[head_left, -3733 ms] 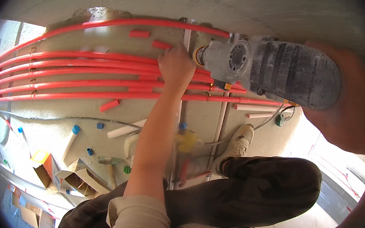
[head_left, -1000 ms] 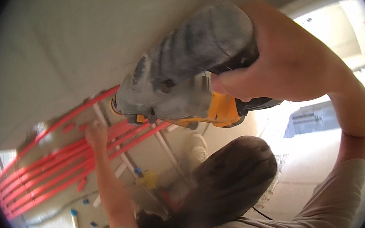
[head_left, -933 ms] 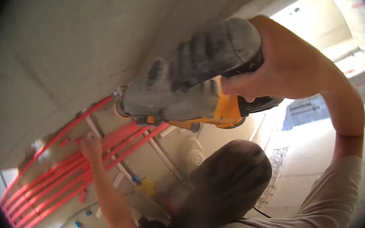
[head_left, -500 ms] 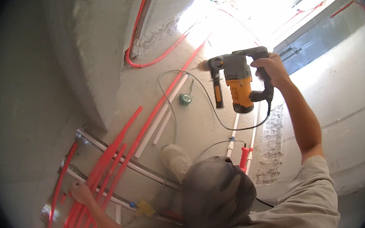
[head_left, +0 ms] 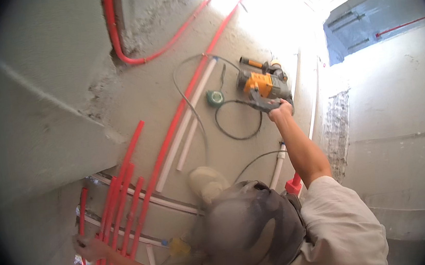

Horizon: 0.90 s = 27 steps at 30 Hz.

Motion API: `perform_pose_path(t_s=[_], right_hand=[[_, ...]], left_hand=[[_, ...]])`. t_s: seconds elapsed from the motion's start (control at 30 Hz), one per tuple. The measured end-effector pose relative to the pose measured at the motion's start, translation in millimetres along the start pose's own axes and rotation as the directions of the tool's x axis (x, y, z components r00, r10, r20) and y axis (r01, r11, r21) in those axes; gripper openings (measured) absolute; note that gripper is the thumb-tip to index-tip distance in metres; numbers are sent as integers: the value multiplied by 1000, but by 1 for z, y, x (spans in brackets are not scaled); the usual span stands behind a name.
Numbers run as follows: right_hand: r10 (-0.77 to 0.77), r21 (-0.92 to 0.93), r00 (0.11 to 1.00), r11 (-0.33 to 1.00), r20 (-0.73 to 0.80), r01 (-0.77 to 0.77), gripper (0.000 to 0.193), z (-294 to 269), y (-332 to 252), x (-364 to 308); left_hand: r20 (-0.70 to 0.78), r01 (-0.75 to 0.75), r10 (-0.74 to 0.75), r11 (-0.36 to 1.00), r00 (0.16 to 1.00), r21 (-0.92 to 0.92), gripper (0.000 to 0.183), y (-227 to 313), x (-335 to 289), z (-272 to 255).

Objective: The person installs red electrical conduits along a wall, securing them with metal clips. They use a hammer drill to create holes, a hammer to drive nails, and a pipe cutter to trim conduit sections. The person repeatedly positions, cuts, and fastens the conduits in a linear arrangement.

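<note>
My right hand (head_left: pixel 282 111) is closed round the rear handle of an orange and grey rotary hammer drill (head_left: pixel 265 84). The drill lies over on its side, close to the floor; whether it touches the floor I cannot tell. Its dark cable (head_left: pixel 241 137) loops beside it on the floor. At the lower left, my left hand (head_left: pixel 91 247) is among several red pipes (head_left: pixel 126 214), nearest the leftmost one. Its fingers are blurred, so their hold is unclear. A round green tape measure (head_left: pixel 215 98) lies left of the drill.
White pipe lengths (head_left: pixel 186 126) lie beside a long red pipe (head_left: pixel 175 136) on the floor. A red tool (head_left: pixel 293 185) is near my right elbow. A camouflage cap (head_left: pixel 256 226) blocks the lower middle. Concrete walls (head_left: pixel 53 97) stand at both sides.
My right hand has lowered the drill toward the floor and turned it, so its side handle now points up and left. My left hand has shifted slightly left and down along the pipes.
</note>
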State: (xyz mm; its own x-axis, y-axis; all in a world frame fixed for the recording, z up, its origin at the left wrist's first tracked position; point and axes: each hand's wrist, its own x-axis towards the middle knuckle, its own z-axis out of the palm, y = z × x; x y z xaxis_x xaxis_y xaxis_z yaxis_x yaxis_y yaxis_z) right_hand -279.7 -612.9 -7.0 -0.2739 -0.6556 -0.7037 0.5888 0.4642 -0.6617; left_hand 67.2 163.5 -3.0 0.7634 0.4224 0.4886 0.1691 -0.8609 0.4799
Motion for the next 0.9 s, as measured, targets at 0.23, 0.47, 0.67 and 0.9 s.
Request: perform_pose_path(t_s=[0.23, 0.47, 0.67, 0.9], right_hand=[[318, -390, 948, 872, -4, -294, 33, -8, -21, -62], [498, -885, 733, 207, 463, 418, 40, 3, -24, -167], [771, -626, 371, 46, 517, 778, 36, 22, 142, -240], [902, 335, -430, 416, -33, 845, 26, -80, 291, -300]], left_hand=[[-459, -568, 380, 721, 803, -397, 15, 160, 53, -65], [113, -716, 966, -92, -234, -692, 25, 265, 62, -115], [827, -810, 533, 399, -177, -430, 42, 198, 83, -142], [915, -663, 348, 737, 206, -131, 46, 41, 70, -189]])
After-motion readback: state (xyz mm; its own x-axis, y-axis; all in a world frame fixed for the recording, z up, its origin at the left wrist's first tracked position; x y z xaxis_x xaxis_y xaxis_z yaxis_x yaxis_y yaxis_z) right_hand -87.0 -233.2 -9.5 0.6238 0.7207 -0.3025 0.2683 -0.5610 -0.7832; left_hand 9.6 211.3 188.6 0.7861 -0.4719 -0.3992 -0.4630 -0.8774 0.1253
